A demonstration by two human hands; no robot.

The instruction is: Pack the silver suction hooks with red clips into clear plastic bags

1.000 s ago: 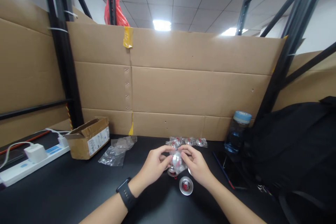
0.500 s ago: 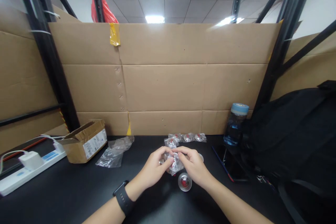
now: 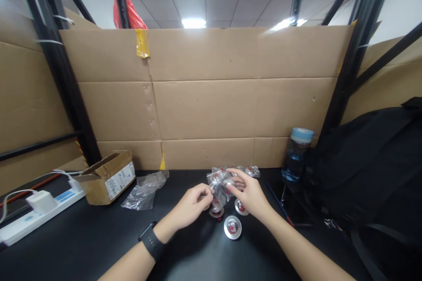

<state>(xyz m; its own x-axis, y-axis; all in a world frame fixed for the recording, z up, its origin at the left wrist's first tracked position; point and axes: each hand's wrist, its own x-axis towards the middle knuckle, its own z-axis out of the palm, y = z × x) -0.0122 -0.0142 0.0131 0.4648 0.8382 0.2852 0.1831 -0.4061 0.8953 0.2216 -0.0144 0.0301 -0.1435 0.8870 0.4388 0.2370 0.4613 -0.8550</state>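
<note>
My left hand [image 3: 195,202] pinches the edge of a clear plastic bag [image 3: 220,191]. Between the fingers of my right hand [image 3: 246,189] is a round silver piece with a red centre [image 3: 228,183], at the bag's right side. Below the bag, a silver disc with a red part [image 3: 216,210] rests on the black table. Another disc [image 3: 241,207] lies under my right hand, and a third [image 3: 232,227] sits nearer to me. Bagged pieces [image 3: 252,171] lie behind my right hand, partly hidden by it.
On the left are a power strip [image 3: 49,215], an open cardboard box [image 3: 110,178] and empty plastic bags [image 3: 145,191]. A bottle [image 3: 297,153], a dark tablet [image 3: 290,206] and a black backpack [image 3: 372,175] occupy the right. Cardboard [image 3: 204,109] stands behind the table.
My right hand has moved up and away from my left hand, with the round piece. The bag is now stretched between the hands, and the discs beneath show more.
</note>
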